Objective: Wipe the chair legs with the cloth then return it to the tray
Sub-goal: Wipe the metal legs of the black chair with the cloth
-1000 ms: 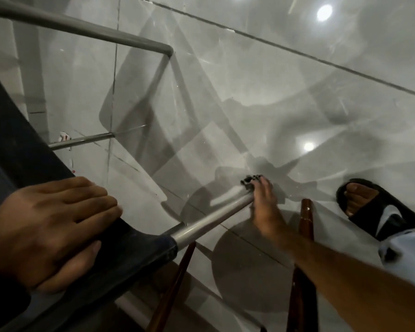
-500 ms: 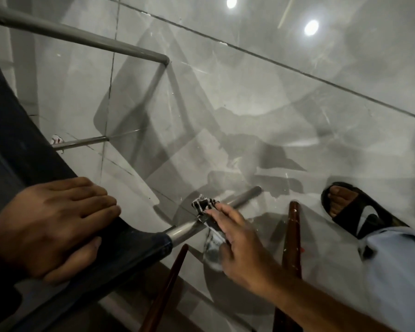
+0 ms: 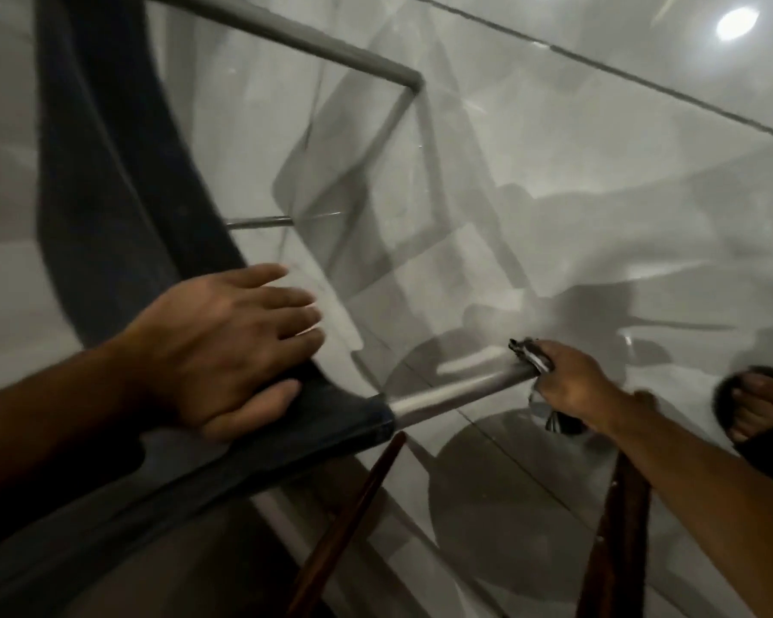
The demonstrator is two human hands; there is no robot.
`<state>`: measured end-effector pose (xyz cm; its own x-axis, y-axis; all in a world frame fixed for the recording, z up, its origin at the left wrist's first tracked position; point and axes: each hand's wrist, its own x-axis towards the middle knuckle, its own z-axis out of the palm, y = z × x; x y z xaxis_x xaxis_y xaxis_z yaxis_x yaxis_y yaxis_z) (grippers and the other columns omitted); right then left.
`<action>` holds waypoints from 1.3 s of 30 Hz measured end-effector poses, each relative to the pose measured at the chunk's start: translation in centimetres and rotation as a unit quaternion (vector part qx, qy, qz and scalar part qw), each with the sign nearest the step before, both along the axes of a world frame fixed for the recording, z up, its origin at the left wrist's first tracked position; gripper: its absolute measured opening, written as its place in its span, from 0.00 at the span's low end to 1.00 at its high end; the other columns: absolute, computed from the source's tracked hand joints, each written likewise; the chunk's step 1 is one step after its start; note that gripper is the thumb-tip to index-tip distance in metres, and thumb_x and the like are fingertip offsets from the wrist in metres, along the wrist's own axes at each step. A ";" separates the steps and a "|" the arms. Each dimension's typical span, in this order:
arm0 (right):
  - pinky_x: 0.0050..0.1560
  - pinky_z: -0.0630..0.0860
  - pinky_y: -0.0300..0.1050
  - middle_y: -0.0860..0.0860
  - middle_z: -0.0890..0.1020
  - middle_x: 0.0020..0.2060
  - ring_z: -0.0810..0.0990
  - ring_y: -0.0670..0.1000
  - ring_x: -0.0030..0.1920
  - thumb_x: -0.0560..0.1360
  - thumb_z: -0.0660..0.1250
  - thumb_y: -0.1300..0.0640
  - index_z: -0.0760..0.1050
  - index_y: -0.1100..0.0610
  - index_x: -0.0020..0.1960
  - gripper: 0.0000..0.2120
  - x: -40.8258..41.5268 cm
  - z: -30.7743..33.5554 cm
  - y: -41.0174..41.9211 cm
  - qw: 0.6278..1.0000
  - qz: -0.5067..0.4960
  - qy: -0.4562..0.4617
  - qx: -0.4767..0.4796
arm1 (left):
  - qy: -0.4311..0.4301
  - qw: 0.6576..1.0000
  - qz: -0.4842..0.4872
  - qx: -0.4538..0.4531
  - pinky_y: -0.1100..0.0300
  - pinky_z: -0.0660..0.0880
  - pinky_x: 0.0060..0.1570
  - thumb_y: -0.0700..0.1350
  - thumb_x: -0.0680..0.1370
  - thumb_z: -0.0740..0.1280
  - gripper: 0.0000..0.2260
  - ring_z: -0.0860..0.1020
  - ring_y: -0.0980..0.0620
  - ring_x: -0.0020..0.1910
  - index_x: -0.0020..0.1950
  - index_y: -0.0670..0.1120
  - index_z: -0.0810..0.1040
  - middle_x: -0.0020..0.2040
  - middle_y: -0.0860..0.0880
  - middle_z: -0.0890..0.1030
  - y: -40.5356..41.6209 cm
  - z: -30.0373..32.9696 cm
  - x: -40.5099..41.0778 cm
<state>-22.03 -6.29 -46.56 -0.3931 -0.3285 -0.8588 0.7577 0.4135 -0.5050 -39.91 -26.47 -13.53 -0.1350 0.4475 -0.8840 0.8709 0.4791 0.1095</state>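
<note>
Near the chair leg's outer end, the right hand clamps the cloth around it; the left hand lies flat, fingers apart, on the chair's dark seat edge.

Glossy grey tiled floor, dark grout lines crossing it, a ceiling light's reflection top right, and blurry shadows all over.

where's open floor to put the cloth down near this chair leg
Bare tile floor lies beyond the metal chair leg, between it and the upper frame bar. It is crowded below the leg: two wooden legs, the right hand and a sandalled foot.
</note>
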 end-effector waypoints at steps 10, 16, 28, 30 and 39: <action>0.62 0.62 0.23 0.43 0.59 0.78 0.68 0.44 0.70 0.74 0.64 0.64 0.58 0.44 0.76 0.35 0.4 20.1 -1.4 0.972 -0.089 0.146 -0.160 | 0.026 0.997 -0.022 0.073 0.46 0.79 0.56 0.52 0.76 0.57 0.21 0.85 0.39 0.45 0.49 0.40 0.84 0.44 0.41 0.87 0.1 0.3 0.3; 0.55 0.75 0.39 0.54 0.75 0.68 0.79 0.53 0.56 0.76 0.64 0.68 0.65 0.48 0.74 0.30 2.7 5.9 -1.3 0.996 -0.089 0.022 -0.013 | 0.039 0.990 -0.001 0.138 0.45 0.74 0.56 0.54 0.80 0.52 0.25 0.85 0.38 0.48 0.53 0.39 0.83 0.49 0.39 0.87 -1.1 -0.4 0.5; 0.44 0.84 0.54 0.58 0.83 0.45 0.85 0.54 0.38 0.72 0.64 0.73 0.79 0.49 0.57 0.23 -1.3 6.5 1.0 0.971 -0.133 -0.164 -0.109 | 0.019 0.995 0.066 0.067 0.44 0.70 0.62 0.60 0.77 0.52 0.27 0.81 0.37 0.53 0.58 0.41 0.79 0.53 0.40 0.84 -7.1 -2.8 2.2; 0.43 0.84 0.48 0.55 0.84 0.44 0.86 0.49 0.39 0.72 0.67 0.68 0.79 0.40 0.52 0.23 -1.3 12.7 1.2 0.953 -0.147 -0.166 -0.207 | 0.022 0.992 0.038 0.121 0.45 0.71 0.57 0.58 0.77 0.53 0.25 0.82 0.38 0.48 0.54 0.42 0.80 0.48 0.41 0.85 -4.9 -2.1 1.5; 0.53 0.81 0.55 0.58 0.84 0.47 0.83 0.59 0.49 0.71 0.64 0.70 0.77 0.49 0.58 0.22 -5.7 27.7 6.7 0.954 -0.183 -0.128 -0.202 | 0.021 0.997 0.032 -0.071 0.46 0.73 0.63 0.55 0.79 0.53 0.19 0.81 0.42 0.47 0.49 0.46 0.80 0.47 0.44 0.85 3.7 1.8 -0.2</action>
<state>-27.70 0.46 -18.82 -0.3384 -0.5346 -0.7744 0.9340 -0.0908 -0.3455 -40.08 -22.78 -11.70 -0.1977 0.3077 -0.9307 0.8400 0.5426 0.0010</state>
